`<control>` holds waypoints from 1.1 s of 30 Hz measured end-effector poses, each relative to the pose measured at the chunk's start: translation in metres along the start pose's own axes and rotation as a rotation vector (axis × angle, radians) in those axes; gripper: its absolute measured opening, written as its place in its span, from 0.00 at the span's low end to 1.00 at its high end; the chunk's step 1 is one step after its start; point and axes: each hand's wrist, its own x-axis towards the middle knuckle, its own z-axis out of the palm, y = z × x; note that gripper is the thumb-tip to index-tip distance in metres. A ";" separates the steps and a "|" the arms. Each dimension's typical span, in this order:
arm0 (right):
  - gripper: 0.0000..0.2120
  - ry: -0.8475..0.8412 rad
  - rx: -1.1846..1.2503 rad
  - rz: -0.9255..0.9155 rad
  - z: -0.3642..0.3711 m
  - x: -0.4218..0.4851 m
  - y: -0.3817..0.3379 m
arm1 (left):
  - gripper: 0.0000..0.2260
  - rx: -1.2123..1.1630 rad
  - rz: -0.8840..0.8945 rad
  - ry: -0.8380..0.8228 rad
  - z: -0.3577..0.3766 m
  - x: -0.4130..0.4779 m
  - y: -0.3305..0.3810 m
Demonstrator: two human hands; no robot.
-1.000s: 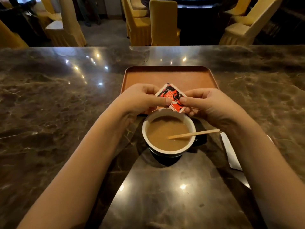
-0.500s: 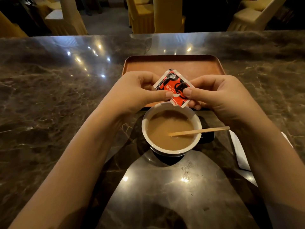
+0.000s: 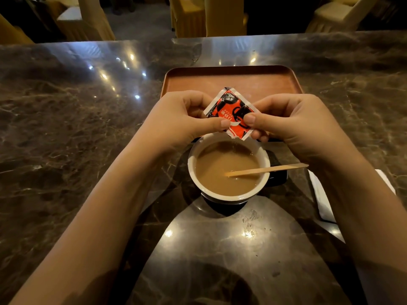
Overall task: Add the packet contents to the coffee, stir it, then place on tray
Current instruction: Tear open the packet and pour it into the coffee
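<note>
A red, black and white sugar packet (image 3: 231, 108) is pinched between my left hand (image 3: 182, 119) and my right hand (image 3: 295, 122), held tilted just above the far rim of the coffee cup. Its torn lower corner points down at the coffee, and a faint stream of grains falls from it. The cup (image 3: 228, 198) is white inside, dark outside, and holds milky brown coffee. A wooden stir stick (image 3: 267, 169) rests in the coffee and sticks out over the right rim. The brown tray (image 3: 231, 79) lies just beyond the cup, bare.
The cup stands on a glossy dark marble table (image 3: 66, 128). A white paper napkin (image 3: 321, 194) lies to the right of the cup, partly under my right forearm. Yellow-covered chairs (image 3: 224, 16) stand beyond the table's far edge.
The packet's lower corner has been torn open between my thumbs and grains now fall from it. The camera has tilted further down; both hands stay above the cup's far rim.
</note>
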 end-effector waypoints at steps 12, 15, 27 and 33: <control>0.04 0.042 -0.041 -0.023 0.001 0.001 0.003 | 0.08 0.019 0.015 0.023 0.001 0.000 -0.002; 0.04 0.030 -0.014 -0.026 0.002 0.000 0.001 | 0.08 0.034 0.018 0.028 0.001 0.001 -0.003; 0.04 0.042 -0.051 -0.038 0.001 0.001 0.004 | 0.08 0.019 0.015 0.011 0.001 0.000 -0.001; 0.04 0.031 -0.050 -0.038 0.001 0.000 0.001 | 0.08 0.024 0.028 0.020 0.001 0.000 -0.001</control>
